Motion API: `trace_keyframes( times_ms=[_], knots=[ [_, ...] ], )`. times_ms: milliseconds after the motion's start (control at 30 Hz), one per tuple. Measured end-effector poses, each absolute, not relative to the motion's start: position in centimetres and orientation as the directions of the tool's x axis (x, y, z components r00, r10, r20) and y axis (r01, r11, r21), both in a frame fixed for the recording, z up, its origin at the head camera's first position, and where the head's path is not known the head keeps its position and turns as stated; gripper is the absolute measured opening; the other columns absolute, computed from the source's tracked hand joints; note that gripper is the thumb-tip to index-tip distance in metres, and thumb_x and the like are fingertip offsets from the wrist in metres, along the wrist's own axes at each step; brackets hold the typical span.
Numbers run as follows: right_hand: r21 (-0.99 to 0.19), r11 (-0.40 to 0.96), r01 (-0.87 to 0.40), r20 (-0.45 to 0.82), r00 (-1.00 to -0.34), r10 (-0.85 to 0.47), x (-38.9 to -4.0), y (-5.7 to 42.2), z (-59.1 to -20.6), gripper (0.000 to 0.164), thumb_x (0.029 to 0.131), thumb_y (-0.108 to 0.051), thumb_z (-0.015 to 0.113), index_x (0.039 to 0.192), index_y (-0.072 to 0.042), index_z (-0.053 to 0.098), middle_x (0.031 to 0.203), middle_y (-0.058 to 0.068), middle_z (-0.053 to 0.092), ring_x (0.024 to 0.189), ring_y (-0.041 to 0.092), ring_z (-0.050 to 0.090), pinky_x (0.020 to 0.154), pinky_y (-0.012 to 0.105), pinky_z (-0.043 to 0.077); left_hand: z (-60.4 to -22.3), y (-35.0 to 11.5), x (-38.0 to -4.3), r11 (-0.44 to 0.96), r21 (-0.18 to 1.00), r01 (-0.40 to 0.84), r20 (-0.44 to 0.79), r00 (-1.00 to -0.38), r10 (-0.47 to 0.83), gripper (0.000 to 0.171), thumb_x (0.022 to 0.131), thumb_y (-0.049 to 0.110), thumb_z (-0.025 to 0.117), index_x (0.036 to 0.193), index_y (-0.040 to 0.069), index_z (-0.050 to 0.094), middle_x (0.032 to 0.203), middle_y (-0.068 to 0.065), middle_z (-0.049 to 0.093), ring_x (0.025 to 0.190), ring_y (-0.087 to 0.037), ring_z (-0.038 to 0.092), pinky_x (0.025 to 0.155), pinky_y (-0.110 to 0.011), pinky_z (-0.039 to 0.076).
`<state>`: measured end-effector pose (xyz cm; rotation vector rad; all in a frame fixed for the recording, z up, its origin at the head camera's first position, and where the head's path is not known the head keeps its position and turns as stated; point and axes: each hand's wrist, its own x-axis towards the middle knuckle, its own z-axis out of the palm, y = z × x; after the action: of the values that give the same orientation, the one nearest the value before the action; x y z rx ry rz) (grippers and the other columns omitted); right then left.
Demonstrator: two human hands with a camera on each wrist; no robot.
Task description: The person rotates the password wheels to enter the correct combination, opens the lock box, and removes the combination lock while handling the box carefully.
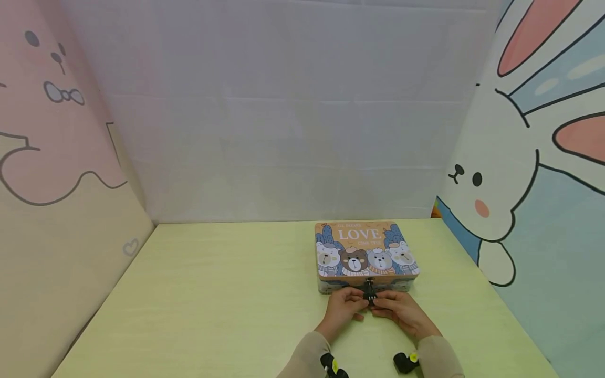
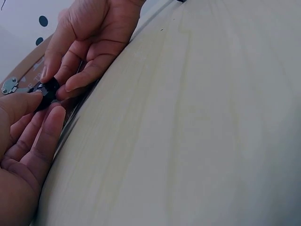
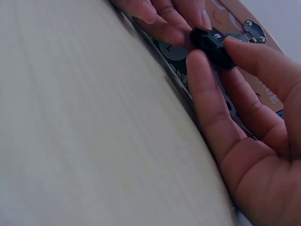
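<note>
– What is held?
– A small black padlock with white marks [image 1: 370, 295] is pinched between the left hand [image 1: 343, 310] and the right hand [image 1: 403, 312], by fingers of both.
– Where is the rectangular tin box with an orange, bear-printed lid [image 1: 366, 252] placed?
– Just beyond both hands, on the pale yellow desk [image 1: 212, 304].

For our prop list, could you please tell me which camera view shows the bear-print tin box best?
The head view does: the bear-print tin box shows its whole top and LOVE lettering there. The left and right wrist views show only parts of it, including the metal latch.
</note>
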<state>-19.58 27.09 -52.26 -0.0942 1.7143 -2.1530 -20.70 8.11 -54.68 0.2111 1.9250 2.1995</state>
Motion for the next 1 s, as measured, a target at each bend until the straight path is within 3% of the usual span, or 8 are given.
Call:
trace_keyframes(
  times_ms=[567, 833, 1000],
  knots=[
    [-0.956, -0.145, 0.253, -0.192, -0.92, -0.341, -19.6, 27.08, -52.21, 0.013, 0.1, -0.001, 0.056, 0.098, -0.003, 0.069, 0.097, 0.005, 0.066, 0.09, 0.015, 0.068, 0.085, 0.029, 0.058, -54.31, 7.77, -20.41, -0.104, 0.993, -0.054, -0.024, -0.961, 0.275, 0.018, 0.089, -0.003, 0.071, 0.106, -0.008, 0.067, 0.083, -0.003, 0.068, 0.072, -0.015, 0.068, 0.055, -0.028, 0.06],
    [-0.94, -0.178, 0.292, -0.222, -0.917, -0.33, -19.67, 27.12, -52.0, 0.019, 0.105, -0.014, 0.052, 0.11, -0.003, 0.067, 0.103, 0.007, 0.065, 0.088, 0.016, 0.068, 0.086, 0.031, 0.058, -54.44, 7.93, -20.5, -0.124, 0.99, -0.063, -0.029, -0.965, 0.26, 0.017, 0.087, -0.006, 0.07, 0.104, -0.008, 0.067, 0.082, -0.004, 0.067, 0.072, -0.018, 0.068, 0.054, -0.028, 0.059],
    [-0.938, -0.208, 0.276, -0.186, -0.911, -0.367, -19.68, 27.43, -52.15, 0.024, 0.102, -0.001, 0.048, 0.118, 0.001, 0.065, 0.107, 0.007, 0.066, 0.091, 0.017, 0.068, 0.087, 0.033, 0.058, -54.55, 7.92, -20.51, -0.122, 0.991, -0.061, -0.027, -0.965, 0.261, 0.017, 0.087, -0.007, 0.07, 0.104, -0.009, 0.067, 0.083, -0.004, 0.068, 0.073, -0.018, 0.068, 0.054, -0.029, 0.059]
  ],
)
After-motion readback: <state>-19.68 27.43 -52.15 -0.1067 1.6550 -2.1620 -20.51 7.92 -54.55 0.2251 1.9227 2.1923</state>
